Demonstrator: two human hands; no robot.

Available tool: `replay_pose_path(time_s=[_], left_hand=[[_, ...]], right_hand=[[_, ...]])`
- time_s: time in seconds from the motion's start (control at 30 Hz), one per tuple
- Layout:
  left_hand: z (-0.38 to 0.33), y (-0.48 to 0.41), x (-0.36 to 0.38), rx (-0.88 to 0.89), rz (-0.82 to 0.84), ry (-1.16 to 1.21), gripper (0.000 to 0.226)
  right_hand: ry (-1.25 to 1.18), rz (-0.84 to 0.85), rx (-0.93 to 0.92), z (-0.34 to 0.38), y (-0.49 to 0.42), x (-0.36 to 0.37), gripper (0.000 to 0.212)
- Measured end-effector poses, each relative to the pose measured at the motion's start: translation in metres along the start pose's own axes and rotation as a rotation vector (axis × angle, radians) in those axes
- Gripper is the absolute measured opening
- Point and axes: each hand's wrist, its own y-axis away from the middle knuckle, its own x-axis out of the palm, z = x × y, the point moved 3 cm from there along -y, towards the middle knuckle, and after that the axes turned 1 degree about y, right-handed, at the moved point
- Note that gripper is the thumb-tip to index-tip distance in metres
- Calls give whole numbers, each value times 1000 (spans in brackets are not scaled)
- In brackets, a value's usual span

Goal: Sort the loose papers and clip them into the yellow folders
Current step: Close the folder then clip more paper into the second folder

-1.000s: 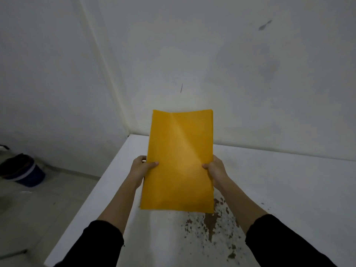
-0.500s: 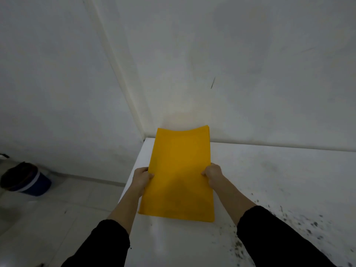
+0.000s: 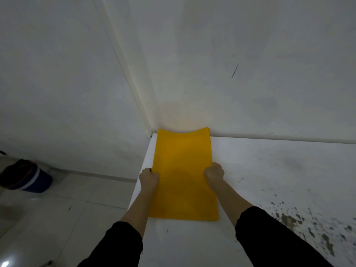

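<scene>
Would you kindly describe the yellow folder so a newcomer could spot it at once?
Start at the white table in the room's corner. At its far left end is the rectangular yellow folder, its sides gripped by the left hand and right hand. Nothing else there is brightly coloured.

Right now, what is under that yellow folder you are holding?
The white table lies beneath the yellow folder, showing along its right and near edges. The left hand and right hand grip its sides. Whatever sits directly below the folder, or inside it, is covered.
</scene>
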Motion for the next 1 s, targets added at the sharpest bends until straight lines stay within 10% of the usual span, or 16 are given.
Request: replay_pose_path(time_s=[1.0], left_hand=[[19, 1, 9, -39, -173, -287, 25]], right_hand=[[512, -184, -69, 0, 20, 19, 40]])
